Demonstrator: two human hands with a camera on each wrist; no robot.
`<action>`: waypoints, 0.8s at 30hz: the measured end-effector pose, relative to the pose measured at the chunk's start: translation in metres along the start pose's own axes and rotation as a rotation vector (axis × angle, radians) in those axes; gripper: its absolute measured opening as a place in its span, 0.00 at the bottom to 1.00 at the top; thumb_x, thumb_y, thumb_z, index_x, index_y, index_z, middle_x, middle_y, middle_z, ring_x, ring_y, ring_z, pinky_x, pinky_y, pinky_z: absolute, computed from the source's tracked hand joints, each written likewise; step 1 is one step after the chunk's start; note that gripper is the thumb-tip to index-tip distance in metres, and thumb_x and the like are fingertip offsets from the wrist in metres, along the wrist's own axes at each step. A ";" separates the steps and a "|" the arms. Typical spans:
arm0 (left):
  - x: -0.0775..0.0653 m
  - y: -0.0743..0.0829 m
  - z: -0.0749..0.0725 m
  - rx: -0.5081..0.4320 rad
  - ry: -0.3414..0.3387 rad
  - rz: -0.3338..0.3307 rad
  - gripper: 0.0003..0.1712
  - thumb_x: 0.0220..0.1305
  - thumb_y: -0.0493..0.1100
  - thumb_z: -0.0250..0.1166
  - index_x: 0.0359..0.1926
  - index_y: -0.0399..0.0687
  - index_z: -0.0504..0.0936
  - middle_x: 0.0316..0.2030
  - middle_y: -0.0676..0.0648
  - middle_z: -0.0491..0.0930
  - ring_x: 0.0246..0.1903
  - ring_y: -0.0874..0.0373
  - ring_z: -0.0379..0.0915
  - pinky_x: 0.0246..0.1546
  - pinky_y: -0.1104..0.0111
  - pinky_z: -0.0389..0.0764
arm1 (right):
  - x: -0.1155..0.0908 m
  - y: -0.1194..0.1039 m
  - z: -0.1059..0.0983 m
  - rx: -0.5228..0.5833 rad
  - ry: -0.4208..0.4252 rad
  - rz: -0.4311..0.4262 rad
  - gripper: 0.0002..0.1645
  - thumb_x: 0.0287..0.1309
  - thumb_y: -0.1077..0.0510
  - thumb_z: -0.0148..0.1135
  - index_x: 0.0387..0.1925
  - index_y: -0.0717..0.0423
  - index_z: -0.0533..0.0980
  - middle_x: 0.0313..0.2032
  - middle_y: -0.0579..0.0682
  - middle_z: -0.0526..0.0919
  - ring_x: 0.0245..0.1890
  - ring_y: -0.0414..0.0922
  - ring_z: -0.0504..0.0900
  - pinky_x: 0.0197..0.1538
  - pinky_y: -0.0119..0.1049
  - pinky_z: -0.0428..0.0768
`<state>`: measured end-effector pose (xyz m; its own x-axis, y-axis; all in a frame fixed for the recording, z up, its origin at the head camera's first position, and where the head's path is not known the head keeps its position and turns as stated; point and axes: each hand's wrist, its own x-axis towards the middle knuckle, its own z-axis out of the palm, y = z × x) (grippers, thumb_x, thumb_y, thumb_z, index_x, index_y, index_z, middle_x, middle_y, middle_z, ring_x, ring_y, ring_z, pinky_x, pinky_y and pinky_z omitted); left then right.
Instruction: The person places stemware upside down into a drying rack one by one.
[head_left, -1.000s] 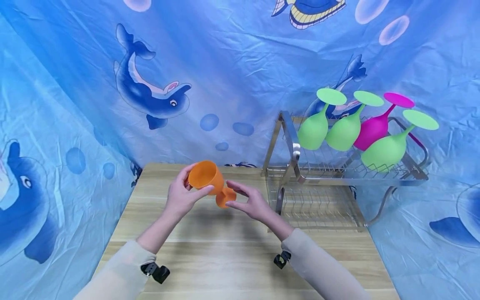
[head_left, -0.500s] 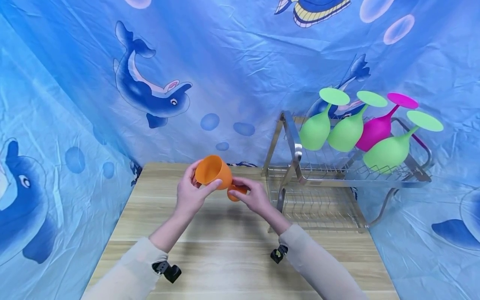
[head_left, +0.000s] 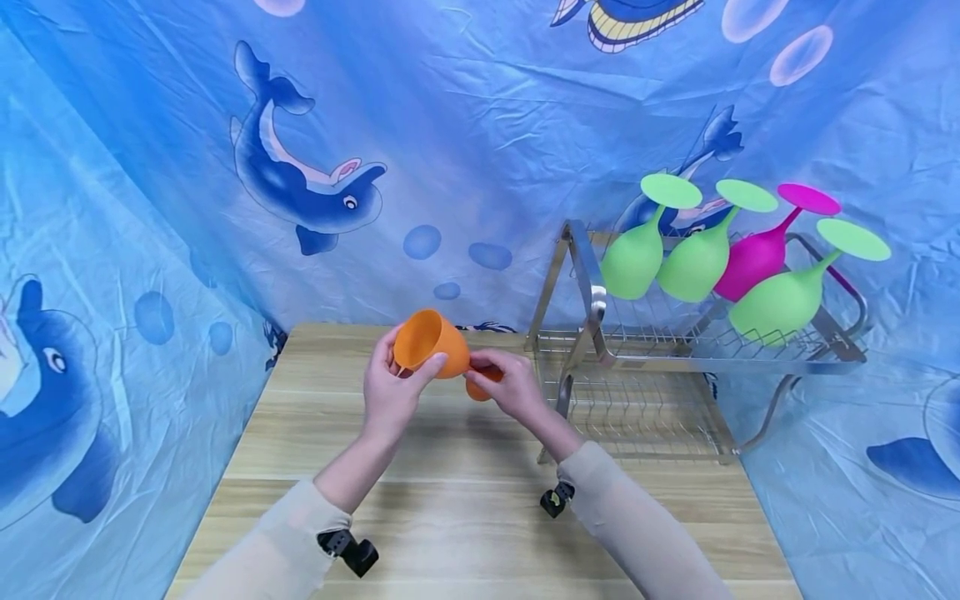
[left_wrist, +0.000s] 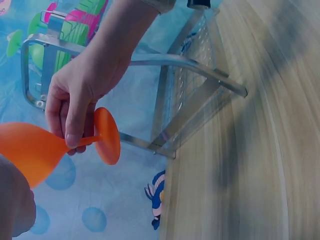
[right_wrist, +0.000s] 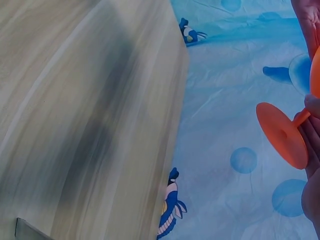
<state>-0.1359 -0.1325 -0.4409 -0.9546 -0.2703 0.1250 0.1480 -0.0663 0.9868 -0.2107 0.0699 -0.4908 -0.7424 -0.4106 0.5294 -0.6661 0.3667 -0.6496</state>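
Note:
An orange wine glass [head_left: 442,346] is held in the air over the back of the table, tilted with its mouth to the left and toward me. My left hand [head_left: 393,387] grips the bowl near the rim, thumb across its front. My right hand [head_left: 512,385] pinches the stem between thumb and fingers, as the left wrist view shows, with the round foot [left_wrist: 107,136] just beyond the fingertips. In the right wrist view the foot [right_wrist: 282,135] shows whole, while most of the bowl is out of frame.
A two-tier metal dish rack [head_left: 697,364] stands at the right of the wooden table [head_left: 465,517]. On its upper tier several wine glasses lean upside down: green ones [head_left: 632,260] and one magenta [head_left: 753,262]. A blue curtain [head_left: 465,183] with sea animals hangs behind and at both sides.
Both hands have moved slightly right and up with the wine glass. The right hand's fingers, loose beside the foot a second ago, have closed on the stem.

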 end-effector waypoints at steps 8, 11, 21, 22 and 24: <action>0.001 -0.005 -0.005 -0.018 -0.058 -0.059 0.45 0.65 0.47 0.80 0.77 0.53 0.66 0.67 0.49 0.76 0.65 0.53 0.76 0.60 0.74 0.82 | -0.003 0.003 -0.003 -0.080 -0.038 -0.047 0.15 0.61 0.60 0.79 0.49 0.57 0.88 0.44 0.51 0.93 0.41 0.45 0.92 0.47 0.34 0.90; 0.003 -0.006 -0.009 0.001 -0.098 -0.076 0.47 0.66 0.47 0.79 0.79 0.52 0.64 0.68 0.47 0.75 0.66 0.51 0.74 0.63 0.69 0.81 | -0.005 0.002 -0.004 -0.091 -0.057 -0.060 0.16 0.62 0.59 0.79 0.50 0.56 0.88 0.44 0.50 0.93 0.42 0.44 0.91 0.46 0.33 0.90; 0.014 0.003 -0.046 0.430 -0.343 0.131 0.63 0.56 0.53 0.85 0.85 0.58 0.56 0.80 0.48 0.63 0.78 0.46 0.62 0.77 0.45 0.65 | -0.016 0.001 -0.014 -0.119 -0.152 -0.119 0.16 0.60 0.61 0.79 0.50 0.58 0.89 0.45 0.52 0.92 0.42 0.45 0.91 0.48 0.34 0.90; 0.016 0.006 -0.050 0.512 -0.373 0.179 0.64 0.54 0.55 0.86 0.85 0.60 0.57 0.81 0.48 0.62 0.77 0.44 0.62 0.76 0.41 0.66 | -0.017 0.001 -0.016 -0.121 -0.161 -0.130 0.16 0.60 0.62 0.79 0.50 0.58 0.89 0.45 0.52 0.92 0.42 0.45 0.91 0.47 0.34 0.90; 0.019 0.016 -0.057 0.668 -0.432 0.276 0.67 0.50 0.60 0.87 0.85 0.63 0.57 0.81 0.48 0.61 0.77 0.42 0.63 0.72 0.35 0.69 | -0.018 0.001 -0.020 -0.138 -0.182 -0.149 0.16 0.60 0.62 0.79 0.50 0.58 0.89 0.45 0.52 0.92 0.42 0.45 0.91 0.46 0.31 0.89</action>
<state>-0.1375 -0.1931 -0.4289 -0.9417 0.2067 0.2653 0.3363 0.5671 0.7518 -0.1999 0.0945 -0.4900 -0.6186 -0.6069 0.4989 -0.7797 0.3961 -0.4849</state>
